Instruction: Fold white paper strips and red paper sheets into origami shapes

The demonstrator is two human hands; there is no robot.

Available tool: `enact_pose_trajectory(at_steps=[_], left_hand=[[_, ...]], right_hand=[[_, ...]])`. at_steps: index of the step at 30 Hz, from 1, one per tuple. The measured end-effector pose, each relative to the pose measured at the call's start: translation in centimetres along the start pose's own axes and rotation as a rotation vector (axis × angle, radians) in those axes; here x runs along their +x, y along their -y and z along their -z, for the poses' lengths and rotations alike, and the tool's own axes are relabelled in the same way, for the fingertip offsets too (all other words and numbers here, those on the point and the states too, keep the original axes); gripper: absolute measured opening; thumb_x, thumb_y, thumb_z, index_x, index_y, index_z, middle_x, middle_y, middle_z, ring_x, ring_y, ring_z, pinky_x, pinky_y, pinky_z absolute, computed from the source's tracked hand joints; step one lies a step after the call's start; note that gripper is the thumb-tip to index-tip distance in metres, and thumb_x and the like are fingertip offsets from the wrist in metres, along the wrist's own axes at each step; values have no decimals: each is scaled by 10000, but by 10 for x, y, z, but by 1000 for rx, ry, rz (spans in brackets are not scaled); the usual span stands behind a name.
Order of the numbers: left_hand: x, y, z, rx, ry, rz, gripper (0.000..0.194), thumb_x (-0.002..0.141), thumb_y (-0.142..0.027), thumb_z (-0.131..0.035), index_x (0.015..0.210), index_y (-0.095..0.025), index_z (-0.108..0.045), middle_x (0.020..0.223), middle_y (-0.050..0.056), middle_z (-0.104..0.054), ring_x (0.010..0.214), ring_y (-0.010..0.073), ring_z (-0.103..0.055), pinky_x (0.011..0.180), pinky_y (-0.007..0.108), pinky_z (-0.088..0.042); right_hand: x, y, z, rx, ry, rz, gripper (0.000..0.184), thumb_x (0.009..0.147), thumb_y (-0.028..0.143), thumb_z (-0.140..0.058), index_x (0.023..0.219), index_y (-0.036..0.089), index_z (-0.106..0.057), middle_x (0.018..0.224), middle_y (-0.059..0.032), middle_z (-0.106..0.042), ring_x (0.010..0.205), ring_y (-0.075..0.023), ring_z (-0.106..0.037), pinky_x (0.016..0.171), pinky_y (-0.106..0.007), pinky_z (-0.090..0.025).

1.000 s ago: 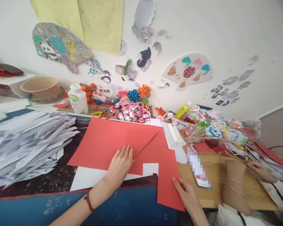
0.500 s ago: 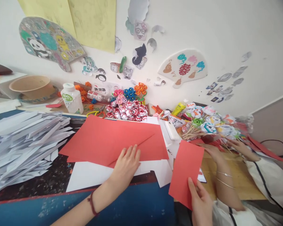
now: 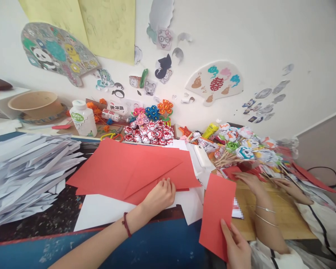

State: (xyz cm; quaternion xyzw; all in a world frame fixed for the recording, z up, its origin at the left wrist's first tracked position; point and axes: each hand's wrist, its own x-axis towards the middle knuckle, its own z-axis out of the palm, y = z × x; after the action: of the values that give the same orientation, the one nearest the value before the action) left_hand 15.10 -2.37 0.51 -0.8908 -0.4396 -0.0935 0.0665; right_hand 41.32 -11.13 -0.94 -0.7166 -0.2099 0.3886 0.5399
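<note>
Several large red paper sheets (image 3: 114, 160) lie overlapped on the table over white paper, a folded or slanting edge running across the top one. My left hand (image 3: 160, 194), a dark red cord at its wrist, rests at their near right edge with fingers curled, pinching the top red sheet. To the right, my right hand (image 3: 236, 243) holds a smaller red paper rectangle (image 3: 217, 213) by its lower right edge, thumb on the front. This rectangle is raised at a tilt, apart from the big sheets; the fingers behind it are partly hidden.
A heap of folded white paper strips (image 3: 30, 175) fills the left. Behind stand a white bottle (image 3: 83, 117), red-and-white paper flowers (image 3: 151, 133) and yellow-handled scissors (image 3: 112, 136). At right, a co-worker's hands (image 3: 250, 181) work near stemmed paper flowers (image 3: 246, 152) and a white case (image 3: 203, 156).
My left hand has slid right and slightly nearer along the red sheets, its spread fingers now curled. The red rectangle in my right hand has moved a little left and down.
</note>
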Motion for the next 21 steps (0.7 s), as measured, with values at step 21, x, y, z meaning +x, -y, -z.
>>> enact_pose_trajectory(at_steps=[21], left_hand=[[-22, 13, 1, -7, -144, 157, 586, 783, 101, -323, 1341, -41, -431, 955, 132, -685, 784, 201, -687, 612, 274, -559]], right_hand=[[-1, 25, -66, -588, 2, 484, 759, 721, 714, -617, 1203, 131, -669, 1037, -180, -703, 1041, -384, -623, 914, -523, -481]])
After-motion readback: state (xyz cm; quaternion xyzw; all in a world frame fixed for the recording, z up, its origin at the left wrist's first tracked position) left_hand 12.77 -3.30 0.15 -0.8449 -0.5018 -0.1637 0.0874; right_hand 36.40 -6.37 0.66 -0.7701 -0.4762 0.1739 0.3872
